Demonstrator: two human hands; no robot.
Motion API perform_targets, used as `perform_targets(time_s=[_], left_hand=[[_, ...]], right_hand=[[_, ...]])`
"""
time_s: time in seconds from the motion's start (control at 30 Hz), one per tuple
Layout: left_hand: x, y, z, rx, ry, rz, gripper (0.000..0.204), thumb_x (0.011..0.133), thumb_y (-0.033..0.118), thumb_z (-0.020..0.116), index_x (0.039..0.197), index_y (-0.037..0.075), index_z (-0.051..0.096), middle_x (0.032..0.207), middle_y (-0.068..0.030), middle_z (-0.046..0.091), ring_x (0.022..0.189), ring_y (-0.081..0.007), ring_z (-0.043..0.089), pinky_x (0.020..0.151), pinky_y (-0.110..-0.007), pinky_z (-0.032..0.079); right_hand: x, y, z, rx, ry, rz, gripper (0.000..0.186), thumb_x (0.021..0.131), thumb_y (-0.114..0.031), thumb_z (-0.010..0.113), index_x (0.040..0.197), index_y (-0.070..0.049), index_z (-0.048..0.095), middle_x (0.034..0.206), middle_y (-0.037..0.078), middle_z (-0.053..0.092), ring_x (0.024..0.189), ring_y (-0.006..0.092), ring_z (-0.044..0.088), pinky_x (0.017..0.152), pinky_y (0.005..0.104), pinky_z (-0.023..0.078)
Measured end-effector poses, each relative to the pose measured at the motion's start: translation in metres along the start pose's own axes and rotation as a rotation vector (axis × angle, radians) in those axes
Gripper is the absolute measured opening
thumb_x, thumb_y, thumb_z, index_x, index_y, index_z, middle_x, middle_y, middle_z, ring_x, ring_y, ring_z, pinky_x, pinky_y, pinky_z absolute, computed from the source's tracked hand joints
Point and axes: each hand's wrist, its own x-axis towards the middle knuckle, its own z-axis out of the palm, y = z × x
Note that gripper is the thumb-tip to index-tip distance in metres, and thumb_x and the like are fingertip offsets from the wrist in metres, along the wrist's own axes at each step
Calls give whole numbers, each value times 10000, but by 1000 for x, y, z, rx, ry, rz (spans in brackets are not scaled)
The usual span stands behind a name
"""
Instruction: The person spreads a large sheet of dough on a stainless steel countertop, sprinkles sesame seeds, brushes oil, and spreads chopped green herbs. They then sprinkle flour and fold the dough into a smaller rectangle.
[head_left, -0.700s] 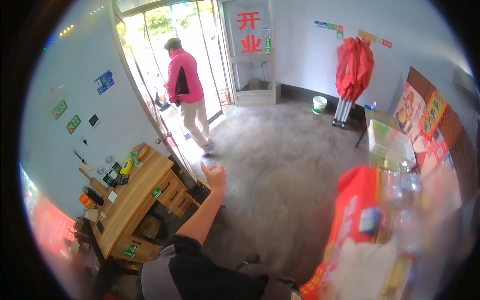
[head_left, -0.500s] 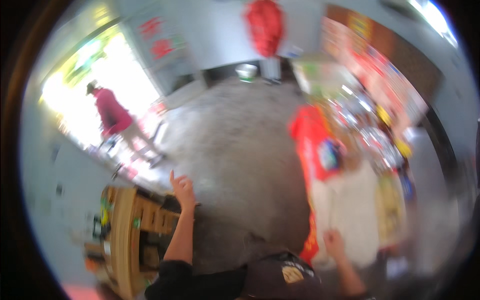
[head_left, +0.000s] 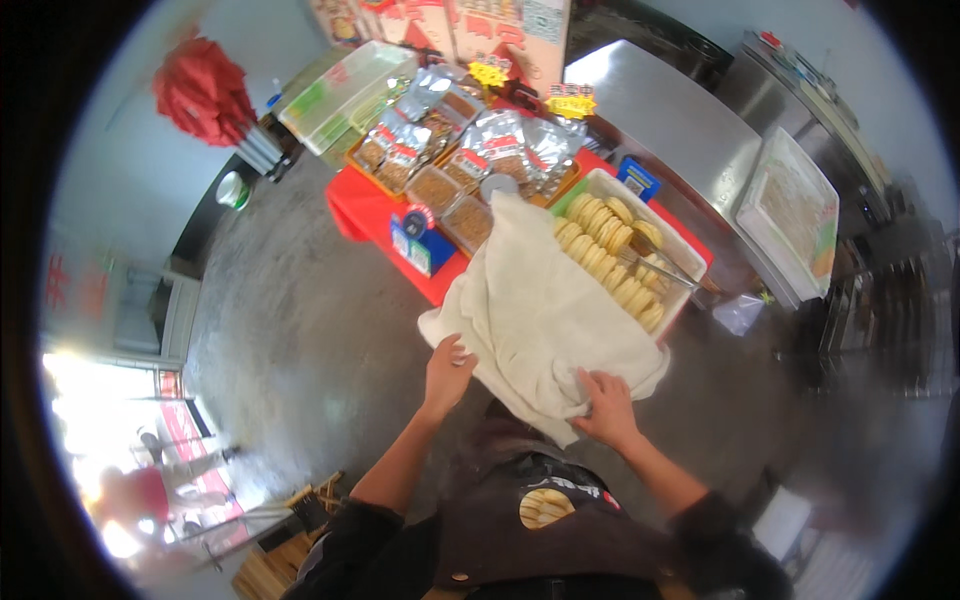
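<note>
A thick white cloth [head_left: 530,310] is draped over the lower-left part of a white tray [head_left: 683,240] of pale round flat cakes [head_left: 585,245]. My left hand [head_left: 448,375] is closed at the cloth's left edge, fingers curled on it. Lower right, my right hand [head_left: 605,405] grips a fold of the same cloth. Metal tongs [head_left: 675,268] lie among the cakes. Left of the tray, on a red table cover [head_left: 365,205], are trays of silver bags [head_left: 500,150] and clear boxes [head_left: 440,185].
A steel counter [head_left: 660,100] holding a white bin [head_left: 790,210] is at right. A folded red canopy [head_left: 205,95] and white bucket [head_left: 233,190] stand against the left wall. A person in pink [head_left: 140,492] is in the doorway, beside concrete floor [head_left: 270,300].
My view has swung right from the doorway to the laden table. Both hands are now on the white cloth; earlier my left hand was raised with a finger extended.
</note>
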Motion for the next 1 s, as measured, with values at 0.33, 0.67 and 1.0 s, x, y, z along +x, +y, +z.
perform_targets(time_s=[0.33,0.67,1.0], left_hand=[[86,74,102,467,-70,168,1083,728,253,924,1635,6,385,1672,-321,295,1547,-512,300,1287,-572,307],[101,62,94,400,-185,21,1052,743,165,892,1654,55,378,1633,-273,309,1518,-502,355,1252,-542,385],[92,51,89,276,-133,76,1021,742,111,862,1635,15,377,1604,-288,348,1506,-508,362,1248,-558,379]], right_hand=[[81,65,-55,342,-286,268,563,864,-316,875,1349,-90,700,1261,186,695,1212,397,660,1052,466,543],[236,231,-101,-347,-69,627,787,801,-139,795,1535,-96,514,1372,225,668,1276,443,641,1037,522,537],[186,215,-221,-490,-72,429,567,757,-92,806,1306,-97,662,1220,152,657,1158,412,639,955,537,527]])
